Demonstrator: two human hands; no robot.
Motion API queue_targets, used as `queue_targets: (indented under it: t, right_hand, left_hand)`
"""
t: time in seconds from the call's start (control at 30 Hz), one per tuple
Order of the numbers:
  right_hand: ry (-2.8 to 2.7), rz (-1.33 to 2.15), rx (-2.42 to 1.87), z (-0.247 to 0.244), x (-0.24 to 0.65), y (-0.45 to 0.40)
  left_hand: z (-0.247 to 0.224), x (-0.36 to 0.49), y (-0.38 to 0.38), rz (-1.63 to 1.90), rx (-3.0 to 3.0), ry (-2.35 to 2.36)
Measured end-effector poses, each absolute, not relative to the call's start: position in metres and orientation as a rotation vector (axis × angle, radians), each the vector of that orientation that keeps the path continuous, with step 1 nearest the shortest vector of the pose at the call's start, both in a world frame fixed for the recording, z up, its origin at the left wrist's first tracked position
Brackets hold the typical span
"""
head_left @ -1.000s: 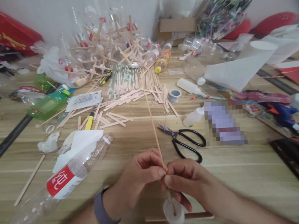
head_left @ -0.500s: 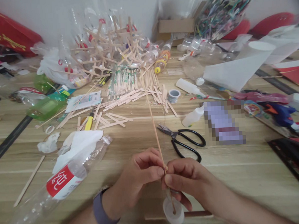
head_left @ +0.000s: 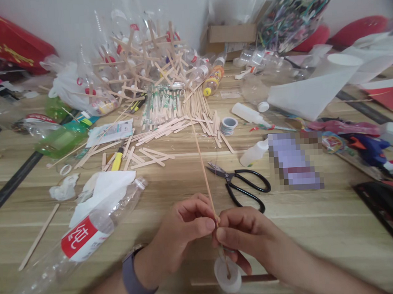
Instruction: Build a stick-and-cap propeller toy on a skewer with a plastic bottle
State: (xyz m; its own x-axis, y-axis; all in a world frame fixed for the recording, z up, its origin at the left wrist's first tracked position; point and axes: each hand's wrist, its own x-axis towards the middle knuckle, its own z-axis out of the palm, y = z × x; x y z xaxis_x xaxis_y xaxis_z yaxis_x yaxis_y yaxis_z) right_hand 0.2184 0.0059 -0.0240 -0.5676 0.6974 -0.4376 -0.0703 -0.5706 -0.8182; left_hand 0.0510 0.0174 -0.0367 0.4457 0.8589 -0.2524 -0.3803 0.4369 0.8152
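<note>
A thin wooden skewer (head_left: pixel 202 166) rises from between my hands, pointing away from me. My left hand (head_left: pixel 190 224) pinches it between thumb and fingers. Right beside it, my right hand (head_left: pixel 247 232) also has thumb and fingertips closed on the skewer. Its lower end runs down to a white round bottle cap piece (head_left: pixel 228 279) with a hole in the middle. Flat wooden sticks (head_left: pixel 259 279) lie crosswise under that cap. My fingers hide the exact spot of the grip. Black-handled scissors (head_left: pixel 231 178) lie half open just beyond my right hand.
A clear plastic bottle (head_left: pixel 120 208) lies at left. Behind are scattered craft sticks (head_left: pixel 151 158), a heap of bottles joined with sticks (head_left: pixel 152 66), a wire spool (head_left: pixel 228 125) and glue bottles (head_left: pixel 254 152). A rolled paper cone (head_left: pixel 312 88) and a blue glue gun (head_left: pixel 368 149) are at right.
Both hands keep almost the same pinch on the skewer. The cap piece at its lower end has shifted very slightly upward in view.
</note>
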Motion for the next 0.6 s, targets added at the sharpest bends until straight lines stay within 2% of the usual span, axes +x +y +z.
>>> queue_targets:
  t: [0.6]
  right_hand:
    - [-1.094,2.195,-1.045,-0.0278,0.2185,0.0028]
  left_hand:
    - [-0.0382,0.0515,0.0171,0.854,0.812,0.75]
